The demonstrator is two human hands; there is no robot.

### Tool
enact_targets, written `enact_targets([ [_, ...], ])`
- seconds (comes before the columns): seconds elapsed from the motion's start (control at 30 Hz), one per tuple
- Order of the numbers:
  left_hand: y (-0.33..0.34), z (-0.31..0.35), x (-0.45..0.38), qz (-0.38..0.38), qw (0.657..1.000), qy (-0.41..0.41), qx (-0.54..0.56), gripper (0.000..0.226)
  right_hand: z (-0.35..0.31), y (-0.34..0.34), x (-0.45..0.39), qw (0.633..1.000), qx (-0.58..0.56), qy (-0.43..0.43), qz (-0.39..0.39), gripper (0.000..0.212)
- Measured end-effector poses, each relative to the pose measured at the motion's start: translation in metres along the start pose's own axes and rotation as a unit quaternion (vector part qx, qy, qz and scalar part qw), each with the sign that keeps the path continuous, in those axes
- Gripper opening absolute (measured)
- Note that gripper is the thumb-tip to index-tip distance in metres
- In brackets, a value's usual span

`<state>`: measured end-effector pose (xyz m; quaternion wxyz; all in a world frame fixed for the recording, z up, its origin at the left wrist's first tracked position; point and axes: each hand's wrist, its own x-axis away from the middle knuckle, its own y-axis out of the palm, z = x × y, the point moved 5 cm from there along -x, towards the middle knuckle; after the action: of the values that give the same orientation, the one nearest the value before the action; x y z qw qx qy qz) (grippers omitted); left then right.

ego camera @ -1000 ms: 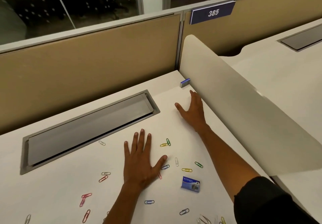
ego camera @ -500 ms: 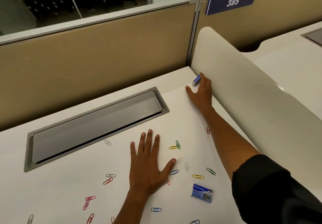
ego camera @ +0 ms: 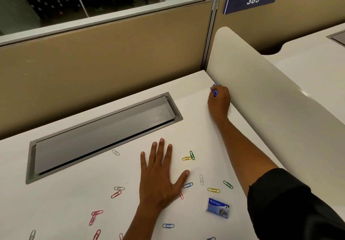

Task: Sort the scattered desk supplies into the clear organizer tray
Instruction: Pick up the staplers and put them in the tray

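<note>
your right hand has its fingers curled tight around a small blue box, pinching it at the far corner of the desk, right against the curved white divider. only a sliver of the box shows past your fingertips, so i cannot tell how securely it sits in the pinch. your left hand lies flat with fingers straight and spread, palm on the desk, holding nothing.

outward from there, coloured paper clips lie scattered around your left hand, some just beside the thumb, and one pink clip looks partly tucked under the palm edge. a second small box, blue and labelled, lies near your right forearm. a grey cable hatch is set into the desk on the left.

the clear organizer tray is not in view, so you will be carrying the box toward something you are not looking at. a shallow fingertip pinch could let it slip on the way. dragging your forearm back low could sweep clips or the labelled box off the near edge. lifting your left palm carelessly might flick the clip beneath it.
</note>
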<state>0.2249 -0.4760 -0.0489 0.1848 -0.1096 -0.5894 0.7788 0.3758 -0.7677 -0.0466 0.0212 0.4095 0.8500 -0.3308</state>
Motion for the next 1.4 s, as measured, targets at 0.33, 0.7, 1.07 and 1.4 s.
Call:
enact_targets([
  [0.33, -0.002, 0.001, 0.002, 0.000, 1.000, 0.008, -0.014, 0.088, -0.001, -0.036, 0.042, 0.991, -0.126, 0.018, -0.030, 0.018],
  [0.7, -0.001, -0.001, 0.022, -0.005, 0.998, 0.013, 0.054, 0.091, 0.007, -0.107, 0.120, 0.965, -0.192, 0.142, -0.105, 0.024],
  [1.07, -0.005, 0.011, 0.082, -0.030, 0.990, -0.023, 0.138, 0.115, 0.007, -0.177, 0.197, 0.957, -0.205, 0.138, -0.153, 0.034],
  [1.4, -0.017, 0.083, 0.107, 0.012, 0.999, -0.018, 0.046, 0.091, 0.020, -0.222, 0.255, 0.954, -0.209, 0.152, -0.151, 0.040],
])
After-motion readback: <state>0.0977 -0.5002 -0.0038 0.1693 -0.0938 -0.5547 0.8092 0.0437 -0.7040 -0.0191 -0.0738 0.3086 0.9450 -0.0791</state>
